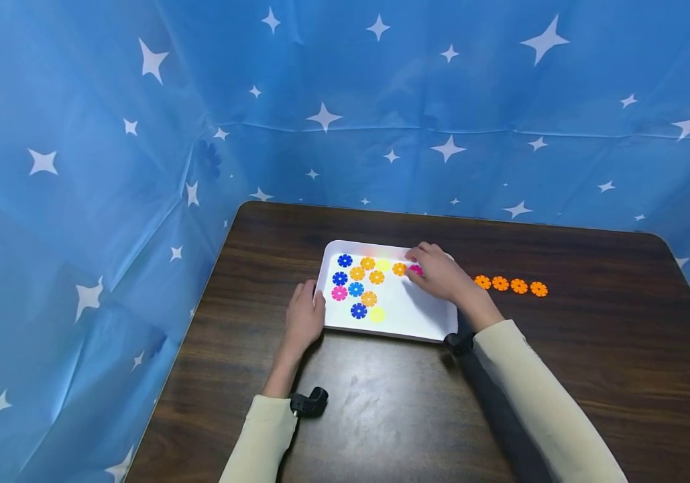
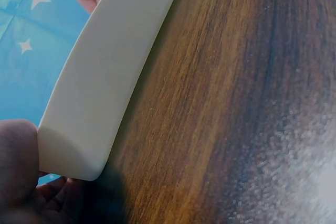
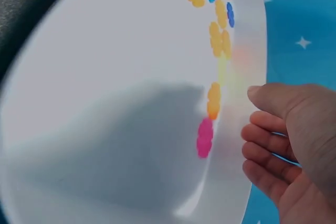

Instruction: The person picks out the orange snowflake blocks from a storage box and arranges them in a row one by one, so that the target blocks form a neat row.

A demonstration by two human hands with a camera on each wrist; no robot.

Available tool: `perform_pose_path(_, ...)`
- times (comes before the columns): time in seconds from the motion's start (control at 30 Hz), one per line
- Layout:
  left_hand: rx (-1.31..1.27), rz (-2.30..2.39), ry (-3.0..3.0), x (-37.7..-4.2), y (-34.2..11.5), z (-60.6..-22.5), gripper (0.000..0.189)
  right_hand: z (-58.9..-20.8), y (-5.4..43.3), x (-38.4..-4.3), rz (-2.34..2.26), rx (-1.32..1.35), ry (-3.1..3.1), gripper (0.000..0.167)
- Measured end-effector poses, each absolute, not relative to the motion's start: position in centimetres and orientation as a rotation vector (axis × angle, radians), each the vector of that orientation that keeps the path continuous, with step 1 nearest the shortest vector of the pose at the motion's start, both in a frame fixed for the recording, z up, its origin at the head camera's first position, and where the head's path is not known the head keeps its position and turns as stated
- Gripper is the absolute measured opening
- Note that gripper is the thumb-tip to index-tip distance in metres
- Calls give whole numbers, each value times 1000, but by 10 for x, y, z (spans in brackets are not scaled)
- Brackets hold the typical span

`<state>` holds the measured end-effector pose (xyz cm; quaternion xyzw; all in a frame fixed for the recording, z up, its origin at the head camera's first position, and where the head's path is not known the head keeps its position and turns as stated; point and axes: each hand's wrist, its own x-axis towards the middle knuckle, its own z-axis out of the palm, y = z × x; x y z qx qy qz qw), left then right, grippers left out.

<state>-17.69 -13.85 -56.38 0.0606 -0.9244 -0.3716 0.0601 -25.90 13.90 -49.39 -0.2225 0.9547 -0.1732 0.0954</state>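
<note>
A white rectangular tray (image 1: pixel 408 318) lies on the table with several flower-shaped plastic discs in it, coloured orange, blue, pink and yellow. My left hand (image 1: pixel 305 316) grips the tray's left end; in the left wrist view its thumb is against the outer wall and the fingers curl around the corner. Over the tray's far right part reaches my right hand (image 1: pixel 441 276), its fingers loosely bent and nothing between them. Close by its fingertips lie a magenta disc (image 3: pixel 205 138) and an orange disc (image 3: pixel 213 100), near the far wall.
To the right of the tray, several orange discs (image 1: pixel 519 286) lie in a row on the dark wooden table (image 1: pixel 598 349). A blue curtain with white stars (image 1: pixel 393 87) hangs behind the table and along its left side.
</note>
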Motion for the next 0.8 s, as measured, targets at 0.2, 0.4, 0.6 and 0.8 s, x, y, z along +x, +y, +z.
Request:
perform_pose_path(0.2, 157, -1105, -2800, -176, -139, -561, 32, -496, 131, -264, -482, -645, 2802, 44)
perform_pose_path(0.4, 147, -1099, -2789, -175, -137, -561, 31, -502, 126, -267, -424, -642, 2803, 43)
perform_pose_path(0.6, 154, -1099, -2796, -175, -136, -561, 32, -508, 122, -268, -355, -652, 2816, 38)
perform_pose_path(0.8, 170, -1119, -2791, -175, -138, -561, 32, -510, 117, -269, -330, -665, 2815, 32)
